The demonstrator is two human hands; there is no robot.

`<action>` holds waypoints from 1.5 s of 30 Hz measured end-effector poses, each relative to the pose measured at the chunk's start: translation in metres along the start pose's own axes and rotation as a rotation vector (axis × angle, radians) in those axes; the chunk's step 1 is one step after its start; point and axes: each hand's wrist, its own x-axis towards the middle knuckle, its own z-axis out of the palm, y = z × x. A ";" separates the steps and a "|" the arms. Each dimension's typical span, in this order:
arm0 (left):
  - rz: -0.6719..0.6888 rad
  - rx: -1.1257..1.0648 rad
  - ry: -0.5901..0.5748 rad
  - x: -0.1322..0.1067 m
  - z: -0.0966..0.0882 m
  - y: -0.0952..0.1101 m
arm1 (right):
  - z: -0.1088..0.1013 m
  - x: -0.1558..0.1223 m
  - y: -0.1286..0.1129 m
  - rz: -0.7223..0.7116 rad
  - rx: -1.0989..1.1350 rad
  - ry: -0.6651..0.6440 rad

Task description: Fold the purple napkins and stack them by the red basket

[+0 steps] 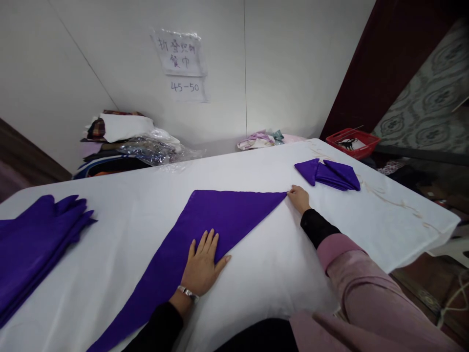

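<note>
A purple napkin (205,230) lies folded into a long triangle on the white tablecloth (256,166). My left hand (202,264) rests flat on the middle of the napkin, fingers stretched out and together. My right hand (299,198) pinches the napkin's far right tip against the table. A small stack of folded purple napkins (330,173) sits just beyond my right hand. A pile of unfolded purple napkins (32,244) lies at the left edge of the table.
A heap of cloths and plastic wrap (132,144) lies against the back wall, with a small bundle of pale fabric (258,141) further right. A red basket (352,143) stands past the table's far right corner. Paper signs (181,61) hang on the wall.
</note>
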 end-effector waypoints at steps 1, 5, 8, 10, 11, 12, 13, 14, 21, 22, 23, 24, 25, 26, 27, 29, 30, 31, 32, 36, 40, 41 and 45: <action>-0.003 -0.001 -0.001 0.000 -0.001 0.000 | 0.000 0.000 -0.001 0.001 -0.004 0.003; -0.011 -0.005 -0.016 0.001 -0.002 0.002 | -0.002 -0.002 -0.004 0.013 -0.021 0.014; -0.013 -0.016 -0.022 0.001 -0.002 0.002 | -0.007 -0.002 -0.006 0.013 -0.030 0.009; -0.011 -0.025 -0.020 0.002 -0.002 0.002 | -0.011 -0.004 -0.009 0.002 -0.031 0.005; -0.011 -0.029 -0.021 0.002 -0.002 0.002 | -0.013 -0.006 -0.013 -0.011 -0.031 0.009; -0.012 -0.033 -0.021 0.002 -0.002 0.002 | -0.015 -0.010 -0.019 -0.041 -0.028 0.014; -0.013 -0.036 -0.020 0.002 -0.003 0.002 | -0.015 -0.015 -0.026 -0.092 -0.023 0.015; -0.013 -0.039 -0.019 0.001 -0.003 0.003 | -0.015 -0.024 -0.036 -0.166 -0.015 0.006; -0.013 -0.035 -0.020 0.001 -0.006 0.005 | 0.001 -0.132 -0.131 -0.837 0.048 -0.482; -0.011 -0.030 -0.015 0.001 -0.005 0.005 | 0.003 -0.144 -0.140 -0.891 0.046 -0.542; -0.011 -0.025 -0.009 0.001 -0.005 0.005 | 0.005 -0.154 -0.146 -0.931 0.039 -0.591; -0.011 -0.019 -0.003 0.001 -0.004 0.004 | 0.006 -0.160 -0.150 -0.957 0.030 -0.628; -0.012 -0.014 0.004 0.001 -0.003 0.003 | 0.006 -0.164 -0.152 -0.971 0.019 -0.650; -0.012 -0.009 0.010 0.001 -0.001 0.002 | 0.006 -0.164 -0.152 -0.976 0.007 -0.660; -0.009 -0.006 0.015 0.002 0.000 0.001 | 0.005 -0.163 -0.150 -0.973 -0.005 -0.661; -0.003 0.002 0.017 0.003 0.002 -0.001 | 0.002 -0.156 -0.142 -0.948 -0.029 -0.644; -0.001 0.004 0.014 0.003 0.003 -0.002 | 0.000 -0.152 -0.136 -0.929 -0.040 -0.635; 0.000 0.006 0.011 0.004 0.004 -0.003 | -0.003 -0.147 -0.130 -0.906 -0.051 -0.627; 0.001 0.007 0.009 0.005 0.004 -0.003 | -0.005 -0.143 -0.123 -0.881 -0.063 -0.618; -0.012 0.005 -0.008 0.005 0.003 -0.006 | -0.013 -0.122 -0.095 -0.769 -0.119 -0.562; -0.059 0.033 -0.040 -0.007 -0.003 -0.014 | -0.018 -0.104 -0.070 -0.654 -0.163 -0.506; -0.073 0.043 -0.047 -0.012 -0.003 -0.019 | -0.019 -0.100 -0.065 -0.630 -0.169 -0.499; -0.147 0.094 -0.010 -0.048 0.000 -0.047 | -0.021 -0.095 -0.056 -0.585 -0.170 -0.498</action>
